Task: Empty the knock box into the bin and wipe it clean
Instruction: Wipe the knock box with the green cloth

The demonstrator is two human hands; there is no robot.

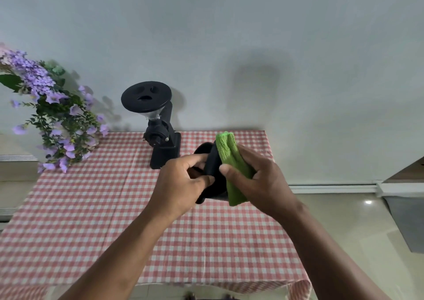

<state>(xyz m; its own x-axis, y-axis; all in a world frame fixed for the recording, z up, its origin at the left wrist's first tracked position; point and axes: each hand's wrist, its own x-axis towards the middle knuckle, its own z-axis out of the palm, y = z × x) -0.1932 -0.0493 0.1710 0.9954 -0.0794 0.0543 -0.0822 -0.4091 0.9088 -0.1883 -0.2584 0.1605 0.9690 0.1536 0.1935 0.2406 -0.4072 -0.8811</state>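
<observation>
The black knock box (214,173) is held up above the table, tipped on its side with its opening facing left. My left hand (181,185) grips it by the rim, thumb and fingers hooked over the edge. My right hand (259,180) presses a folded green cloth (231,166) flat against the box's outer right side. The inside of the box is mostly hidden behind my left hand.
A black coffee grinder (158,125) stands at the back of the table with the red-and-white checked cloth (91,208). Purple flowers (52,116) hang over the back left corner. A grey bin (408,221) sits on the floor at the right edge.
</observation>
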